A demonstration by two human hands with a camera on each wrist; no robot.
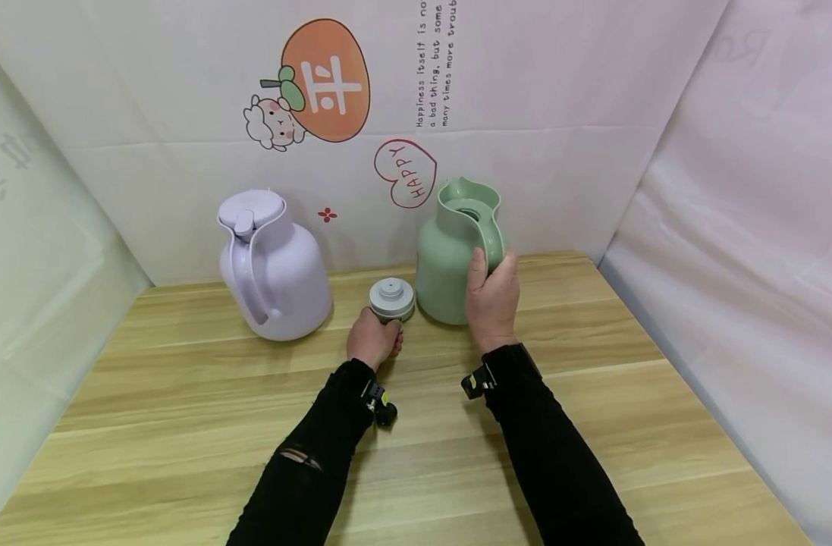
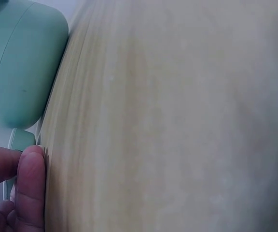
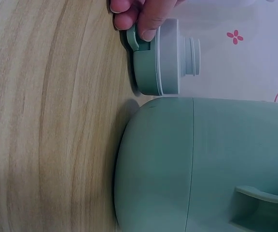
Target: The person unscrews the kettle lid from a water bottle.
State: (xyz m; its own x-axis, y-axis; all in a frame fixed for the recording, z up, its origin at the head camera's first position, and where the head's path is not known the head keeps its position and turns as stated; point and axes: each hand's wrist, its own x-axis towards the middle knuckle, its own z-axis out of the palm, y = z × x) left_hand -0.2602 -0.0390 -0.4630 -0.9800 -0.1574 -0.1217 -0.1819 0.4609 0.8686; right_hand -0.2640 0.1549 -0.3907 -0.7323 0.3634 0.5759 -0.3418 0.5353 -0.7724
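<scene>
A green thermos jug (image 1: 446, 265) stands upright on the table, its mouth uncovered. My right hand (image 1: 494, 305) grips the jug's handle, with the thumb lying along it. Just left of the jug, its green and grey lid (image 1: 391, 297) lies upside down on the wood, plug upward. My left hand (image 1: 373, 339) pinches the small green tab at the lid's near side; the right wrist view shows thumb and fingers on that tab (image 3: 132, 37). The lid sits close beside the jug's base.
A lilac thermos jug (image 1: 289, 273) with its lid on stands at the left, handle toward me. Behind everything hangs a white printed cloth (image 1: 538, 91), close to the back edge of the wooden table (image 1: 183, 425). More white cloth (image 1: 743, 250) flanks the sides.
</scene>
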